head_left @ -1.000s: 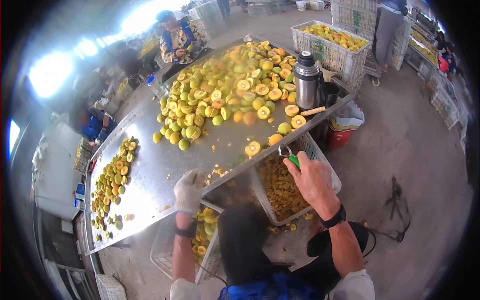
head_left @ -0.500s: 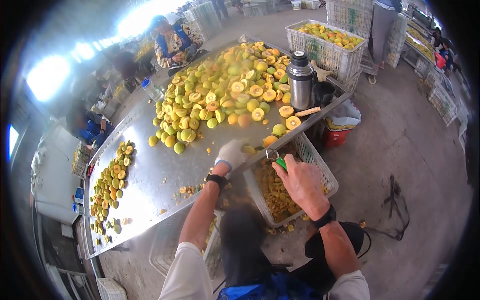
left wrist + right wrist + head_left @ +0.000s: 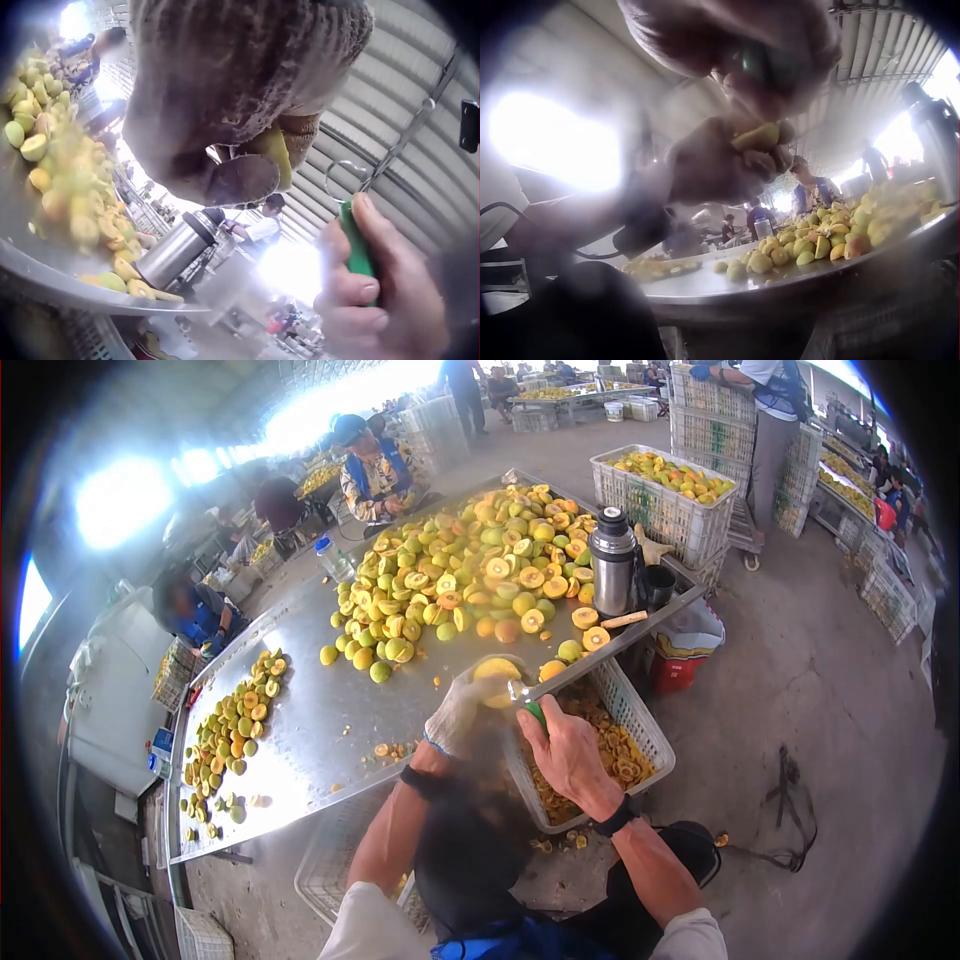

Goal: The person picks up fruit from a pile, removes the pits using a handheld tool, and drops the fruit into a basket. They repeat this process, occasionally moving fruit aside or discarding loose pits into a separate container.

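In the head view my gloved left hand (image 3: 455,718) holds a yellow peach half (image 3: 492,672) over the near edge of the steel table (image 3: 330,710). My bare right hand (image 3: 575,758) grips the green handle of a pitting tool (image 3: 536,712), its metal loop right at the peach half. The left wrist view shows the glove (image 3: 240,97) curled round the fruit (image 3: 276,154), with the tool's loop (image 3: 337,176) upright beside it. A large heap of halved peaches (image 3: 430,580) covers the table's far side, and a smaller group (image 3: 235,725) lies at left.
A crate of peach scraps (image 3: 655,735) stands below the table edge, another crate (image 3: 325,875) under its near left. A steel thermos (image 3: 612,570) and a dark cup (image 3: 658,588) stand at the right corner. A full crate (image 3: 660,510) is behind. A person (image 3: 378,475) works across the table.
My left hand has gone from the table's near edge to the fruit by the right edge and back with a peach half. The right hand has moved left, bringing the tool to the fruit.
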### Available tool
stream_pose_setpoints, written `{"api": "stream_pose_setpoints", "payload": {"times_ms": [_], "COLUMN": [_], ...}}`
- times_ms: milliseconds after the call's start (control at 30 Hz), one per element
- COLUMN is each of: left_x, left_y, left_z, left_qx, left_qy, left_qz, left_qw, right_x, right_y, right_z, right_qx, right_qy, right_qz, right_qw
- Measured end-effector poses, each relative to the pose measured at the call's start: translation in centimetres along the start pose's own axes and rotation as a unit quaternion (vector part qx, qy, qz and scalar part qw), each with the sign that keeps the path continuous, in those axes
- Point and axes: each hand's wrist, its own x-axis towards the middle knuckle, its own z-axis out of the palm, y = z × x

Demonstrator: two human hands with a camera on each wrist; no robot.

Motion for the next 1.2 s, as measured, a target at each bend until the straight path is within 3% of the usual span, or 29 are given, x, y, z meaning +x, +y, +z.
{"api": "stream_pose_setpoints", "payload": {"times_ms": [67,167,367,500,600,1000,1200], "left_x": [-1.0,-1.3,0.0,0.3,0.3,0.3,0.6], "left_y": [-0.2,-1.6,-4.4,-5.9,-6.0,-6.3,-6.7], "left_z": [1.6,3.0,3.0,2.8,3.0,3.6,4.6], "left_qx": [-0.095,-0.163,-0.043,-0.076,-0.014,-0.132,-0.032], "left_qy": [0.001,0.068,0.184,0.213,0.265,0.267,0.279], "left_qz": [0.012,0.068,0.136,0.168,0.204,0.186,0.258], "left_qw": [0.995,0.982,0.973,0.959,0.942,0.936,0.924], "right_x": [0.0,0.2,0.1,-0.4,-0.3,-0.3,-0.4], "right_y": [0.1,0.7,1.6,1.7,1.7,1.3,1.9], "right_z": [0.4,1.2,3.3,4.2,4.6,4.3,3.9], "right_qx": [0.002,-0.033,-0.068,-0.046,-0.04,-0.044,-0.037], "right_qy": [0.006,0.01,0.012,-0.003,-0.01,0.029,0.026], "right_qz": [-0.001,0.004,0.005,-0.001,-0.007,-0.004,-0.003], "right_qw": [1.0,0.999,0.998,0.999,0.999,0.999,0.999]}}
